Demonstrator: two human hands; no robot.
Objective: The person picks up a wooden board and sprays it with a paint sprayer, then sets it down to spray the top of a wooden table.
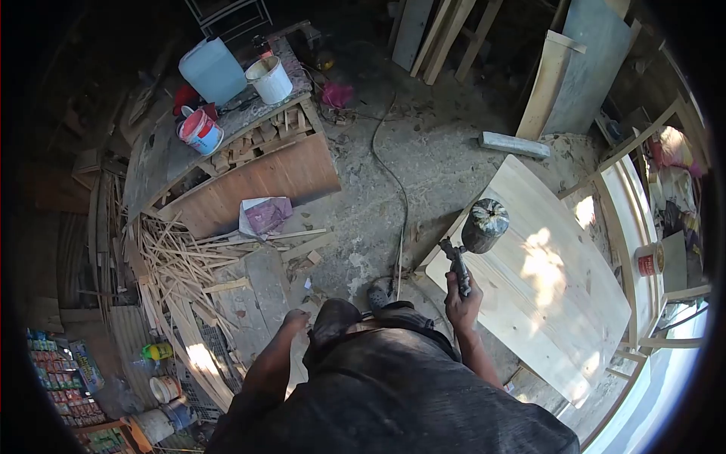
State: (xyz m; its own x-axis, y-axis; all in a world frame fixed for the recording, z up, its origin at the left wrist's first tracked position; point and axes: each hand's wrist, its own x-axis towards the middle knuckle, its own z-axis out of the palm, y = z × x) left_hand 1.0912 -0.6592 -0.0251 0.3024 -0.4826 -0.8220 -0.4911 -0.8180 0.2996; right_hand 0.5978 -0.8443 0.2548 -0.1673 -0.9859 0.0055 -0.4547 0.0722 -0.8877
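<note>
My right hand [463, 301] is closed around the handle of a paint spray gun [457, 266]. The gun's dark, paint-stained cup [485, 225] sits at its upper end, above the edge of a pale wooden panel [556, 280]. Down at my left side, beside my thigh, is my left hand [298, 319]; its fingers are foreshortened and mostly hidden, and no object shows in it. A hose [403, 198] runs along the floor toward my feet.
Left of me lies a heap of thin wood strips [178, 261]. Beyond it, a workbench [162, 155] carries a blue jerrycan [212, 70], a white bucket [269, 80] and a red-and-blue bucket [200, 132]. Boards [578, 68] lean at the back right. A small tub [649, 259] stands right of the panel.
</note>
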